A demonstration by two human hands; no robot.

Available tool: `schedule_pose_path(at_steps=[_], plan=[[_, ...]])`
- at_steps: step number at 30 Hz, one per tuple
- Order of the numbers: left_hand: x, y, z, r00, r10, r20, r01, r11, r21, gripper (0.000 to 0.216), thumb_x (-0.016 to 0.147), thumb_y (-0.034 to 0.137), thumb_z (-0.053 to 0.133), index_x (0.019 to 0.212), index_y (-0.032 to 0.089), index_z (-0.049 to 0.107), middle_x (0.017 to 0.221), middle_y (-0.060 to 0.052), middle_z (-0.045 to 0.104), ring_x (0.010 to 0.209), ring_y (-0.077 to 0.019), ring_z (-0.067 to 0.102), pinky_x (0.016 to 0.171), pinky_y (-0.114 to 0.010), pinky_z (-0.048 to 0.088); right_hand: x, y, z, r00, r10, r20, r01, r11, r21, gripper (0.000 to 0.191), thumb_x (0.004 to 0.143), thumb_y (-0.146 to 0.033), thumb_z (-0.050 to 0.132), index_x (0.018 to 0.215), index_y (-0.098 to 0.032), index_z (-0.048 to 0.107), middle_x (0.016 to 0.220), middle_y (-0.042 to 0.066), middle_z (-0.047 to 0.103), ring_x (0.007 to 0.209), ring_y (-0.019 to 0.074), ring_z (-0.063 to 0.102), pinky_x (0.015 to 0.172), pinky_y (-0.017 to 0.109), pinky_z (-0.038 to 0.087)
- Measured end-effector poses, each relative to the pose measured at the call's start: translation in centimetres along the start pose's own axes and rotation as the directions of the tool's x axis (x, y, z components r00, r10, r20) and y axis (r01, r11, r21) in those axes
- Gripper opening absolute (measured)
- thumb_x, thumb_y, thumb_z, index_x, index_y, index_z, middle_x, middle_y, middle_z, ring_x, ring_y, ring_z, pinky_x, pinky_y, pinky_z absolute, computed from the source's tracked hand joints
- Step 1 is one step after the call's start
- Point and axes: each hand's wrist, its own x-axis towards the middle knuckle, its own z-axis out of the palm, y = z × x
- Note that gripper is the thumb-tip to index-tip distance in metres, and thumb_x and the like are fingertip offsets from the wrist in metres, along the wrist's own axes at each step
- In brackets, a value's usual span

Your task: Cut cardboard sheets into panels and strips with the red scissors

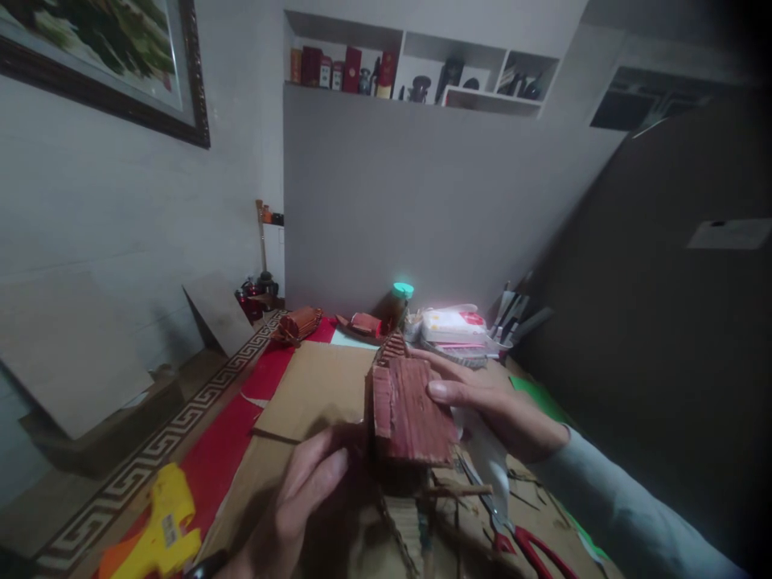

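Reddish model house, right hand gripping, left hand curled alongside

this looks like a home craft corner: framed painting, wall shelves of ornaments, yellow glue gun.

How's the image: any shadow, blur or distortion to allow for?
Head view: dim and hazy overall; dark shadow between left hand and model; left hand looks slightly soft; shelf slants, perhaps from tilt or lens distortion; upper right corner falls to black.
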Motion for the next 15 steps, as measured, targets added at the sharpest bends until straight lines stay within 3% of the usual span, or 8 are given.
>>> schedule_pose_path(at_steps=[5,10,13,15], plan=[[0.2,0.3,0.5,0.996,0.025,0.081,-0.028,0.999,0.028,0.032,0.079,0.038,0.062,0.105,0.023,0.073,0.109,-0.008,0.069,0.112,-0.0300,0.053,0.084,-0.032,0.044,-0.1,-0.5,0.3,0.989,0.120,0.081,-0.132,0.976,0.172,0.054,0.086,-0.048,0.056,0.136,-0.026,0.049,0.094,0.005,0.070,0.081,0.0226,0.067,0.073,0.038,0.054],[0.5,0.0,0.1,0.998,0.026,0.063,-0.034,0.990,0.135,0.028,0.080,0.044,0.060,0.093,0.023,0.074,0.081,-0.005,0.065,0.078,-0.0224,0.055,0.071,-0.030,0.042,-0.2,-0.5,-0.8,0.982,0.165,0.094,-0.183,0.956,0.230,0.054,0.083,-0.047,0.061,0.132,-0.026,0.053,0.120,0.007,0.064,0.107,0.0260,0.061,0.096,0.044,0.046],[0.6,-0.5,-0.5,0.998,-0.009,0.058,-0.004,0.974,0.225,0.031,0.083,0.047,0.054,0.083,0.021,0.071,0.061,-0.001,0.053,0.057,-0.0157,0.043,0.056,-0.028,0.035,-0.4,-0.4,-2.1,0.985,0.163,0.063,-0.173,0.964,0.200,0.050,0.084,-0.046,0.060,0.129,-0.026,0.057,0.122,0.007,0.063,0.101,0.0270,0.063,0.092,0.045,0.048],[0.7,-0.6,-0.8,0.998,-0.024,0.054,0.007,0.959,0.284,0.036,0.084,0.049,0.052,0.079,0.019,0.070,0.059,-0.001,0.050,0.054,-0.0138,0.037,0.050,-0.027,0.028,-0.6,-0.5,-3.5,0.990,0.138,0.019,-0.140,0.978,0.154,0.048,0.086,-0.046,0.057,0.129,-0.026,0.057,0.113,0.008,0.067,0.090,0.0261,0.066,0.082,0.043,0.053]])
